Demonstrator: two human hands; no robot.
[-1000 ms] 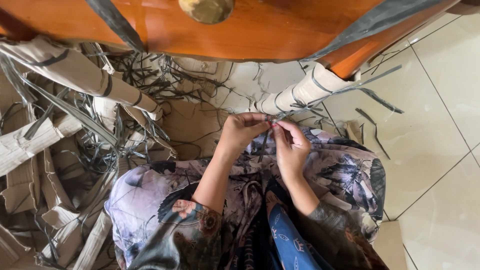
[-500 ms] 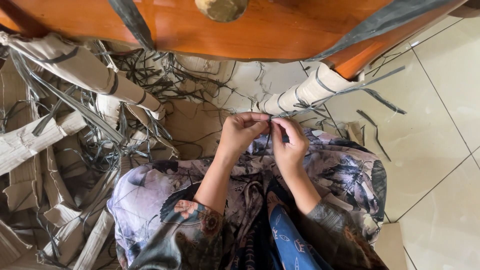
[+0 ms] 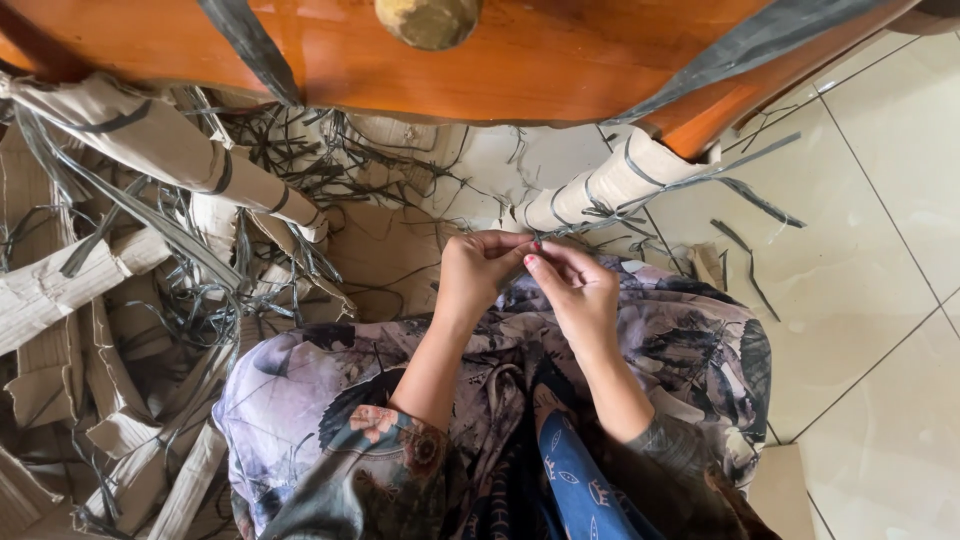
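pale tiled floor [image 3: 880,200], torn cardboard pieces [image 3: 60,290], grey strips [image 3: 745,255]

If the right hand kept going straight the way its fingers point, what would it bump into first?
The right hand points up and left toward the left hand, so it would probably meet those fingers first, where both pinch a thin grey strip. The rolled cardboard lies just beyond; depth is hard to judge.

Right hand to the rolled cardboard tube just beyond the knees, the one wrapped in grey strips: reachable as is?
Probably yes. The right hand sits just short of the cardboard tube, with only thin grey strips between them. Both hands are pinching a strip, so the right would need to let go first.
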